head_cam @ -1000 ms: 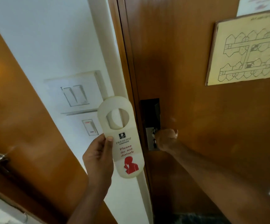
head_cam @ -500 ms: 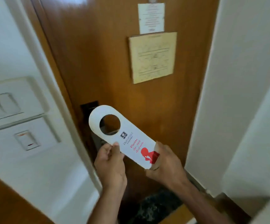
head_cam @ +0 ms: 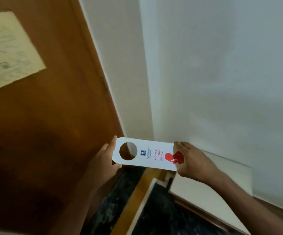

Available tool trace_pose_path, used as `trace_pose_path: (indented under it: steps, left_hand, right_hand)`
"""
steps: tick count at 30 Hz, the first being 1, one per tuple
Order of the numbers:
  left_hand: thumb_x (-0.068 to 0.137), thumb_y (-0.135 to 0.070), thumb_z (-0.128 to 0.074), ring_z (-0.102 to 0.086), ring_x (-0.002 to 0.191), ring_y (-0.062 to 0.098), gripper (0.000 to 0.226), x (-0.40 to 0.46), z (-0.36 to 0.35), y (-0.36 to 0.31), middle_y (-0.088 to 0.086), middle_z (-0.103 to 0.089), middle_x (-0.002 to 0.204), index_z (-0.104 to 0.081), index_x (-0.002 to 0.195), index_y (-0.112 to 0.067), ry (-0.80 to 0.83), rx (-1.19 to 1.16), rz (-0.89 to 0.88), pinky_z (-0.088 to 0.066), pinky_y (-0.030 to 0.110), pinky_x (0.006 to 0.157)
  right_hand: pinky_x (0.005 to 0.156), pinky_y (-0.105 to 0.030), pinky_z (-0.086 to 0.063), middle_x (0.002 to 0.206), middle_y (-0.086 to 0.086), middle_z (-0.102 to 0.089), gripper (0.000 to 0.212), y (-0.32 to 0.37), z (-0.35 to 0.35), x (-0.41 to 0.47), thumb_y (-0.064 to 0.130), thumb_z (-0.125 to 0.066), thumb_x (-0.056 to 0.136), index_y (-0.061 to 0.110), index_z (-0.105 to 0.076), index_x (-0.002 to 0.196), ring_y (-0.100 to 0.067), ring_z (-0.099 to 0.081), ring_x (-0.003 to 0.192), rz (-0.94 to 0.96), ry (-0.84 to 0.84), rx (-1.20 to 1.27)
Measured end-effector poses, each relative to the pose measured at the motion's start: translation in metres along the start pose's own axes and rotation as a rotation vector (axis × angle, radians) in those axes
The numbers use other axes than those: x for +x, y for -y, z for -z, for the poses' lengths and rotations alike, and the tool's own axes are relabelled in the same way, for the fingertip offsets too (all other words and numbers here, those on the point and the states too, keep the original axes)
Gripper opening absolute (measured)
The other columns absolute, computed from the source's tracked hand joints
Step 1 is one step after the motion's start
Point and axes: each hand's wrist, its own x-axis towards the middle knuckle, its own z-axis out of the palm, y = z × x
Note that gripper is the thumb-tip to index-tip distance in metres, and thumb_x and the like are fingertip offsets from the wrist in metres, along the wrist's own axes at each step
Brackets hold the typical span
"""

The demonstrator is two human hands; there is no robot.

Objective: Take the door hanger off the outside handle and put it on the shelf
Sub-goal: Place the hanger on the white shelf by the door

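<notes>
Both grips are clenched on the door hanger (head_cam: 147, 156), which is held level between them in front of the person, off any handle and not yet resting on a shelf. Its rounded end, with the circular hole, is grasped by the left hand (head_cam: 106, 160): the fingers (head_cam: 112, 143) are seen along the top edge and the thumb beneath the lower edge. Its square end is pinched by the right hand (head_cam: 190, 161), by which part of the red figure printed there is covered. The words "Please do not disturb" are printed in red across the middle of the card and are read sideways from this view, beside a small dark logo.

To the left, a brown wooden door (head_cam: 44, 124) is seen, with a yellowish notice (head_cam: 7, 51) fixed to it, blurred beyond reading. To the right, a white wall (head_cam: 222, 73) is seen, meeting a second white surface at a corner just behind the hanger. Below the right hand, a pale flat ledge (head_cam: 205, 189) is seen against the wall; whether it is the shelf cannot be told. A dark floor (head_cam: 120, 200) with a wooden strip is seen beneath the hands.
</notes>
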Motion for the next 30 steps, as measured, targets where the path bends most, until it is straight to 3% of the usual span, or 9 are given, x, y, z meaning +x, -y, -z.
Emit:
trace_pose_path:
  steps: [4, 7, 9, 12, 15, 17, 20, 26, 30]
  left_hand:
    - [0.071, -0.029, -0.087, -0.059, 0.110, 0.021, 0.104, 0.042, -0.095, -0.059, -0.004, -0.056, 0.122, -0.023, 0.152, -0.036, 0.206, 0.071, -0.050, -0.046, 0.027, 0.074]
    - [0.069, -0.026, -0.087, -0.062, 0.102, 0.022, 0.097, 0.073, -0.185, -0.098, -0.010, -0.052, 0.111, -0.026, 0.141, -0.047, 0.326, 0.064, -0.094, -0.047, 0.029, 0.067]
    - [0.069, -0.027, -0.086, -0.063, 0.103, 0.023, 0.096, 0.085, -0.236, -0.112, -0.003, -0.056, 0.117, -0.026, 0.141, -0.045, 0.378, 0.105, -0.091, -0.048, 0.032, 0.067]
    - [0.069, -0.030, -0.087, -0.060, 0.115, 0.027, 0.100, 0.103, -0.319, -0.120, 0.005, -0.053, 0.134, -0.024, 0.146, -0.041, 0.458, 0.181, -0.113, -0.054, 0.038, 0.072]
    - [0.069, -0.034, -0.086, -0.049, 0.132, 0.032, 0.102, 0.109, -0.389, -0.118, 0.008, -0.045, 0.148, -0.026, 0.151, -0.037, 0.518, 0.201, -0.093, -0.054, 0.047, 0.090]
    - [0.068, -0.036, -0.088, -0.050, 0.127, 0.031, 0.101, 0.109, -0.488, -0.092, 0.010, -0.049, 0.141, -0.030, 0.151, -0.031, 0.606, 0.226, -0.095, -0.050, 0.044, 0.090]
    - [0.068, -0.038, -0.089, -0.054, 0.114, 0.033, 0.099, 0.109, -0.538, -0.068, 0.015, -0.056, 0.127, -0.033, 0.148, -0.025, 0.707, 0.323, -0.121, -0.051, 0.042, 0.082]
    - [0.071, -0.043, -0.085, -0.051, 0.113, 0.034, 0.098, 0.120, -0.562, -0.066, 0.020, -0.053, 0.125, -0.033, 0.151, -0.018, 0.741, 0.386, -0.171, -0.050, 0.042, 0.085]
    - [0.071, -0.049, -0.083, -0.050, 0.112, 0.035, 0.099, 0.127, -0.576, -0.056, 0.020, -0.053, 0.125, -0.033, 0.151, -0.019, 0.738, 0.427, -0.210, -0.048, 0.041, 0.087]
  right_hand:
    - [0.088, -0.032, -0.052, 0.141, -0.001, -0.051, 0.068, -0.109, -0.013, -0.015, 0.021, -0.069, 0.082, 0.017, -0.039, 0.143, -0.022, -0.053, 0.119, -0.165, 0.020, 0.070]
    - [0.077, -0.036, -0.053, 0.117, 0.002, -0.057, 0.033, -0.194, -0.040, -0.028, 0.012, -0.062, 0.079, 0.023, -0.048, 0.106, -0.026, -0.056, 0.102, -0.328, 0.112, 0.143]
    - [0.069, -0.039, -0.050, 0.103, -0.001, -0.054, 0.029, -0.234, -0.062, -0.032, 0.007, -0.060, 0.076, 0.023, -0.042, 0.094, -0.025, -0.052, 0.090, -0.394, 0.155, 0.153]
    - [0.076, -0.039, -0.053, 0.115, -0.007, -0.053, 0.049, -0.295, -0.108, -0.032, 0.006, -0.067, 0.077, 0.016, -0.046, 0.119, -0.026, -0.053, 0.100, -0.515, 0.170, 0.129]
    - [0.083, -0.039, -0.056, 0.128, -0.008, -0.053, 0.077, -0.334, -0.151, -0.037, 0.008, -0.076, 0.076, 0.017, -0.036, 0.141, -0.025, -0.054, 0.107, -0.611, 0.190, 0.109]
    - [0.085, -0.039, -0.057, 0.131, -0.009, -0.053, 0.082, -0.385, -0.229, -0.036, 0.011, -0.080, 0.076, 0.016, -0.033, 0.143, -0.025, -0.056, 0.108, -0.726, 0.234, 0.110]
    - [0.088, -0.040, -0.056, 0.131, -0.011, -0.055, 0.080, -0.401, -0.287, -0.034, 0.017, -0.083, 0.077, 0.013, -0.035, 0.141, -0.026, -0.055, 0.109, -0.790, 0.298, 0.114]
    - [0.092, -0.040, -0.051, 0.131, -0.016, -0.046, 0.071, -0.425, -0.302, -0.022, 0.027, -0.081, 0.082, 0.018, -0.037, 0.138, -0.028, -0.047, 0.112, -0.780, 0.252, -0.082]
    - [0.091, -0.042, -0.053, 0.129, -0.014, -0.045, 0.079, -0.427, -0.314, -0.015, 0.024, -0.083, 0.078, 0.019, -0.036, 0.141, -0.029, -0.046, 0.112, -0.815, 0.265, -0.029]
